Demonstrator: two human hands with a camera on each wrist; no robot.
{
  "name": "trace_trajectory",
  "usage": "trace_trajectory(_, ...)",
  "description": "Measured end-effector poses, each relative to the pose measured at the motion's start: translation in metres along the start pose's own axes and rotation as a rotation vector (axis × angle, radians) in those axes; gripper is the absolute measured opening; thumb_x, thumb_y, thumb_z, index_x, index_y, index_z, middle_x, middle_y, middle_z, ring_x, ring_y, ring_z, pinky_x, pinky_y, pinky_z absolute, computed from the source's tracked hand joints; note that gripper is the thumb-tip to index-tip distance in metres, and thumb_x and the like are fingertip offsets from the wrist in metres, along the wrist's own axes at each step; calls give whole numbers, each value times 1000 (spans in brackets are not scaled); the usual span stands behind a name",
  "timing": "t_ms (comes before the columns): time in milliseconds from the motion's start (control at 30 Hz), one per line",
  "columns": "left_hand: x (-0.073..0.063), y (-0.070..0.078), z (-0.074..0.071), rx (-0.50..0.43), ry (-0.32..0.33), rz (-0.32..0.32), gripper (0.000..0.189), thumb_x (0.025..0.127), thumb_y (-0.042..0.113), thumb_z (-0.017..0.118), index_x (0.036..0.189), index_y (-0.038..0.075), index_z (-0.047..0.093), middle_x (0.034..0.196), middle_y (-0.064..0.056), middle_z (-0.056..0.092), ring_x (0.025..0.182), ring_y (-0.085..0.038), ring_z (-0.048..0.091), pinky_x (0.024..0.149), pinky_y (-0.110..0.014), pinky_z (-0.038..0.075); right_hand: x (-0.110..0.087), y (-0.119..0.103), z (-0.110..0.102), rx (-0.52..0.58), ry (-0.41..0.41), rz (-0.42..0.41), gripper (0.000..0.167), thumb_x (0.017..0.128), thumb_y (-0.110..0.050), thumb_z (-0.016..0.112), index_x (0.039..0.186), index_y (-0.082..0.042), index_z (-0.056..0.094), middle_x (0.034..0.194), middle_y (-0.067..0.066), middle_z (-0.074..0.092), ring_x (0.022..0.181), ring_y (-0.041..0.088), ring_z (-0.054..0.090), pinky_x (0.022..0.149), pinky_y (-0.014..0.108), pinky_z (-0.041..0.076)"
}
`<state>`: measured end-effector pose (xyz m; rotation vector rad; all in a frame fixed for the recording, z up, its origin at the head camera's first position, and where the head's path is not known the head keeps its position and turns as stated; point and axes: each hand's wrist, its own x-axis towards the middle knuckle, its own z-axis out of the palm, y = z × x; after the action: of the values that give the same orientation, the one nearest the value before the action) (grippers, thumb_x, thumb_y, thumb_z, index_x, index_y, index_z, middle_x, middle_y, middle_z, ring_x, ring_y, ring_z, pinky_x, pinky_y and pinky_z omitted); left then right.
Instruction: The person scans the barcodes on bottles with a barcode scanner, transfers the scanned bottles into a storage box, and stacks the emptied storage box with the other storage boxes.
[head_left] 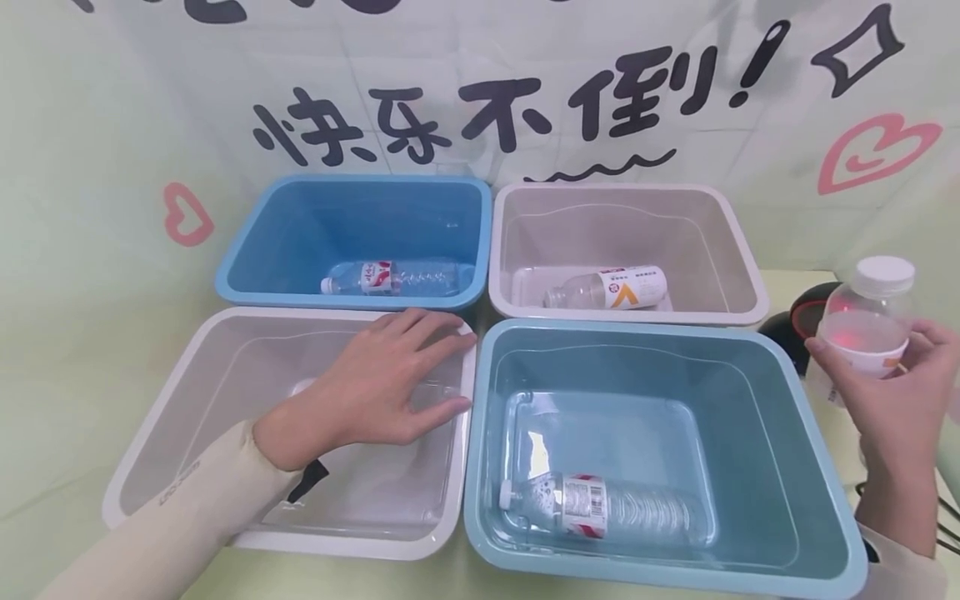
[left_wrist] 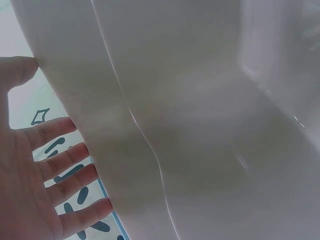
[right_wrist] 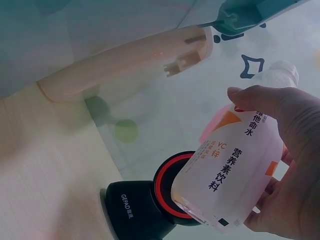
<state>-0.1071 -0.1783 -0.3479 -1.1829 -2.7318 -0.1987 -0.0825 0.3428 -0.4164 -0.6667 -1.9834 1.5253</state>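
My right hand (head_left: 903,396) grips a clear drink bottle (head_left: 873,321) with a white cap and white label, upright right of the bins. In the right wrist view the fingers wrap the bottle (right_wrist: 235,160), its label showing orange marks. My left hand (head_left: 375,379) reaches over the front left pale bin (head_left: 187,425), its fingers spread at that bin's right rim. The left wrist view shows the fingertips of the left hand (left_wrist: 30,175) at the rim, holding nothing. A clear bottle (head_left: 600,507) lies in the front right teal bin (head_left: 750,433).
At the back, a blue bin (head_left: 285,233) contains a lying clear bottle (head_left: 390,277), and a beige bin (head_left: 697,242) contains a white-labelled bottle (head_left: 630,287). A black device with a red ring (right_wrist: 145,207) stands by the right hand. A printed sheet (head_left: 480,50) hangs behind.
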Motion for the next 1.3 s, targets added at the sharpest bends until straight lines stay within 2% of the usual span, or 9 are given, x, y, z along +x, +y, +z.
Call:
trace_trajectory(133, 1, 1, 0, 0, -1, 4, 66, 93, 61, 65, 146, 21, 63, 145, -5, 60, 132, -27, 56, 111, -51, 52, 0, 0, -1, 106, -5, 12, 86, 71, 9, 87, 141, -20, 46, 129, -5, 56, 103, 9, 58, 71, 8, 50)
trace_trajectory(233, 1, 1, 0, -1, -2, 3, 66, 93, 60, 66, 146, 21, 63, 145, -5, 60, 132, -28, 56, 111, -52, 52, 0, 0, 1, 230, -9, 21, 83, 71, 12, 86, 139, -18, 47, 127, -2, 59, 98, 11, 61, 68, 9, 53)
trace_trajectory(467, 0, 1, 1, -3, 4, 1, 66, 92, 60, 67, 145, 21, 64, 144, -6, 61, 132, -28, 57, 109, -52, 53, 3, 2, 7, 213, -40, -50, 77, 80, 4, 82, 144, -16, 44, 126, -2, 62, 101, 10, 63, 74, 7, 52)
trace_trajectory(533, 0, 0, 1, -3, 6, 0, 66, 92, 61, 68, 145, 21, 64, 144, -6, 61, 132, -28, 56, 109, -52, 54, 4, 1, 9, 186, -62, -79, 74, 83, 2, 80, 145, -15, 44, 126, -2, 63, 103, 10, 63, 75, 8, 52)
trace_trajectory(700, 0, 1, 2, -6, 12, -5, 67, 91, 62, 68, 145, 22, 64, 145, -6, 61, 132, -28, 57, 108, -52, 55, 8, -10, 6, -66, -133, -163, 62, 94, -8, 72, 150, -19, 48, 123, -13, 60, 103, 5, 60, 77, 5, 49)
trace_trajectory(767, 1, 0, 2, -5, 14, -2, 67, 91, 62, 68, 145, 22, 64, 145, -6, 61, 132, -28, 57, 108, -52, 55, 11, -17, 4, -131, -158, -189, 59, 96, -10, 69, 151, -20, 49, 123, -16, 59, 104, 3, 58, 79, 4, 47)
trace_trajectory(1000, -1, -2, 3, -2, 44, 13, 67, 91, 62, 67, 144, 21, 64, 144, -5, 61, 131, -27, 57, 110, -50, 53, 20, -49, 13, -240, -312, -322, 71, 96, -12, 73, 159, -23, 41, 127, -20, 52, 104, 0, 56, 82, 1, 44)
trace_trajectory(1167, -1, -1, 4, -9, 42, 23, 67, 92, 62, 67, 144, 20, 65, 143, -6, 61, 129, -28, 57, 109, -50, 53, 27, -73, 23, -334, -396, -382, 74, 93, -18, 78, 158, -26, 44, 123, -26, 48, 96, -2, 52, 77, -1, 41)
trace_trajectory(1300, 0, -2, 4, -15, 36, 21, 66, 92, 62, 66, 144, 20, 64, 143, -6, 61, 130, -28, 57, 110, -51, 52, 35, -90, 33, -371, -475, -412, 74, 93, -20, 79, 158, -25, 44, 121, -26, 48, 91, -4, 53, 73, -2, 43)
